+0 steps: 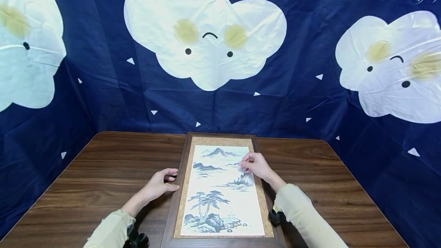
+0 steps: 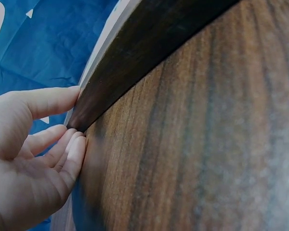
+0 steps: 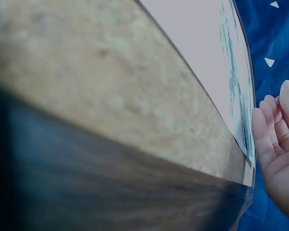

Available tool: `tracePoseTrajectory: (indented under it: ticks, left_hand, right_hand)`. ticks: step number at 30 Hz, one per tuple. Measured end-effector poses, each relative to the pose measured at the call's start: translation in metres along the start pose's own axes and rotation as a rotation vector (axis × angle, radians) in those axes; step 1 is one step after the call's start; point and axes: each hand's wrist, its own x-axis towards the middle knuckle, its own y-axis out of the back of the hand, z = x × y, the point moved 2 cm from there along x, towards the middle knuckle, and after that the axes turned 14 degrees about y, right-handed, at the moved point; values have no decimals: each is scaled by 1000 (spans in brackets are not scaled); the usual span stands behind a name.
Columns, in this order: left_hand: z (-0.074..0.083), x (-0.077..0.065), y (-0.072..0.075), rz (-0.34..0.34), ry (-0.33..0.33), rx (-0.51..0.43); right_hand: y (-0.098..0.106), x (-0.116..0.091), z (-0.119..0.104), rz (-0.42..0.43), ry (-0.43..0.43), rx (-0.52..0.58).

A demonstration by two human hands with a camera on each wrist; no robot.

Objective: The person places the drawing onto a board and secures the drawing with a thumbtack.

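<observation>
Landscape print lies on a corkboard, whose left edge the spread left hand apparently steadies; whether the right hand pinches anything at the print's right edge is unclear.

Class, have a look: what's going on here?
A person's left hand touches the left side of a brown wooden frame on a wood-grain table. An ink-style landscape sheet lies on the frame's cork backing. The right hand is at the sheet's upper right; whether it pinches anything is unclear.
</observation>
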Motion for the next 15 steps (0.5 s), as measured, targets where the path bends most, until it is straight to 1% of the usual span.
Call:
tracePoseTrajectory:
  ticks: [6, 11, 15]
  left_hand:
    - [0, -2, 1, -18, -8, 1]
    - [1, -2, 1, -21, -18, -5]
    - [2, -2, 1, -19, -18, -4]
  right_hand:
    - [1, 5, 1, -14, 7, 19]
    - [2, 8, 1, -22, -3, -5]
    - [3, 11, -1, -32, 2, 3]
